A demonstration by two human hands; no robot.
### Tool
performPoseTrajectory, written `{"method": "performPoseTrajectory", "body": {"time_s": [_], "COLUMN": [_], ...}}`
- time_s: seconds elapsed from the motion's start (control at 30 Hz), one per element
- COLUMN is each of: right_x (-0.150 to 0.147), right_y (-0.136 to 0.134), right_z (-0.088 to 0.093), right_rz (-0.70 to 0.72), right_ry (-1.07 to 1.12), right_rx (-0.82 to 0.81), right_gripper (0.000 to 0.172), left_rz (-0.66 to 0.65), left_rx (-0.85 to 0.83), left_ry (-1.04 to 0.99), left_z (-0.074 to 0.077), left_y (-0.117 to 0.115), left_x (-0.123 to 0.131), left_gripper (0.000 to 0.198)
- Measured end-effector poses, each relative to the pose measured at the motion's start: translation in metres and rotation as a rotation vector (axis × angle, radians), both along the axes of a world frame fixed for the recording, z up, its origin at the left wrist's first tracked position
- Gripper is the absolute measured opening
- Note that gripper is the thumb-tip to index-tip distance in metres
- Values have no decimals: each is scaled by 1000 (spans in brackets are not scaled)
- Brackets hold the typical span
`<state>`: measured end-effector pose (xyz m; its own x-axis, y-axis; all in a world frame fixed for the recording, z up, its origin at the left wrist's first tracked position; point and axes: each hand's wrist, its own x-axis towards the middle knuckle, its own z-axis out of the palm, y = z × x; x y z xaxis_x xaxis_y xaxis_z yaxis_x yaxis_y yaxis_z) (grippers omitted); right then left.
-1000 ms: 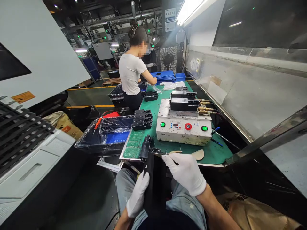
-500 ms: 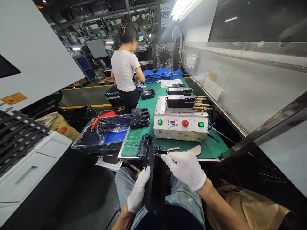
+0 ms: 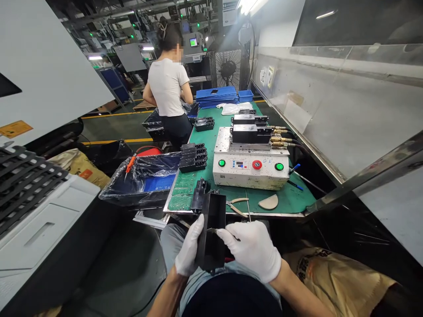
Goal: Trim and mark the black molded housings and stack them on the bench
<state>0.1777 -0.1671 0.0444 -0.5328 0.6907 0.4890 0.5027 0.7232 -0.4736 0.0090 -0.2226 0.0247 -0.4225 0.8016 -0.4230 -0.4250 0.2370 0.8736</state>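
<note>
My left hand (image 3: 191, 246), in a white glove, grips a long black plastic housing (image 3: 218, 211) by its left side, above my lap. The housing's hollow inner side faces up toward me. My right hand (image 3: 253, 248), also gloved in white, pinches a small thin blade-like tool (image 3: 212, 230) at the housing's left wall, around the middle of its length. Most of this tool is hidden by the fingers. Just beyond, another black housing (image 3: 198, 196) lies on the green table mat (image 3: 231, 182). Beige-handled pliers (image 3: 238, 201) lie to the right of the held housing.
A white control box (image 3: 250, 174) with buttons carries black housings (image 3: 250, 133) and brass hose fittings. Several stacked housings (image 3: 193, 157) sit at the table's left edge, beside a plastic-lined crate (image 3: 139, 196). A half-round beige piece (image 3: 268, 202) lies near the front. A co-worker (image 3: 168, 86) stands beyond.
My right hand has drawn the small tool from the housing's far end toward me, to about its middle. The housing has tipped, so its hollow inside shows more.
</note>
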Motion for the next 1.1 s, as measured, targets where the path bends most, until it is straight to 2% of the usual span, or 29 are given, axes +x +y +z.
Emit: {"method": "performPoseTrajectory", "body": {"time_s": [0.13,0.27,0.5,0.6,0.83,1.1], "right_x": [-2,-2,0,-2,-10,-15], "right_y": [11,31,48,45,28,5], "right_z": [4,10,17,15,9,5], "right_rz": [-51,-135,-112,-115,-105,-47], "right_ry": [111,125,50,20,-54,-92], "right_rx": [-59,-25,-34,6,134,146], "right_gripper": [56,57,57,60,62,61], "left_rz": [-34,-68,-45,23,129,179], "left_rx": [59,50,4,11,-49,-103], "left_ry": [-97,-139,-99,-25,4,-31], "left_z": [6,13,14,15,15,8], "left_y": [-2,-3,-4,-2,5,9], "left_x": [3,7,7,7,6,0], "left_gripper": [49,50,54,55,46,45]}}
